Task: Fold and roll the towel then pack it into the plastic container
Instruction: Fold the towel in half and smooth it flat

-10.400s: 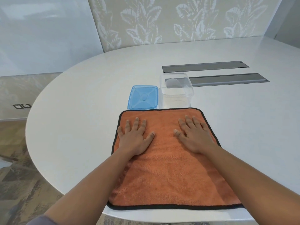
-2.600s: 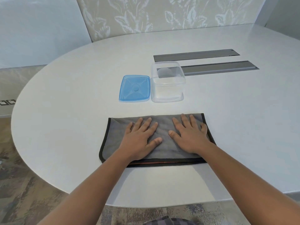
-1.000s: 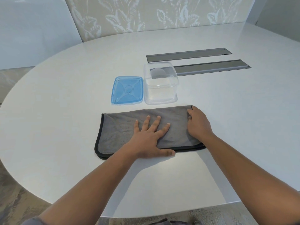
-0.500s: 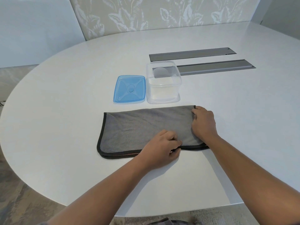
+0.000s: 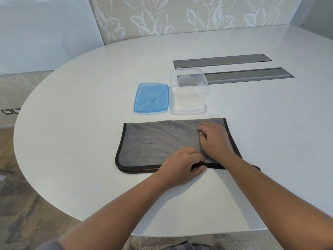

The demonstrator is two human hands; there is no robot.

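Note:
The towel (image 5: 155, 143) lies folded in half on the white table, grey side up, black-edged, with a thin orange strip showing along its near edge. My left hand (image 5: 182, 166) pinches that near edge around its middle, fingers curled over the hem. My right hand (image 5: 214, 140) rests on the right part of the towel with fingers bent, pressing the cloth. The clear plastic container (image 5: 189, 94) stands open and empty just beyond the towel. Its blue lid (image 5: 151, 100) lies flat to the container's left.
Two long grey cable slots (image 5: 248, 75) are set into the table (image 5: 81, 114) behind the container. The table's rounded edge curves close on the left and near side. A leaf-patterned wall stands beyond.
Over the last second my left hand went from flat on the towel to curled on its near edge. My right hand slid inward from the right edge onto the cloth.

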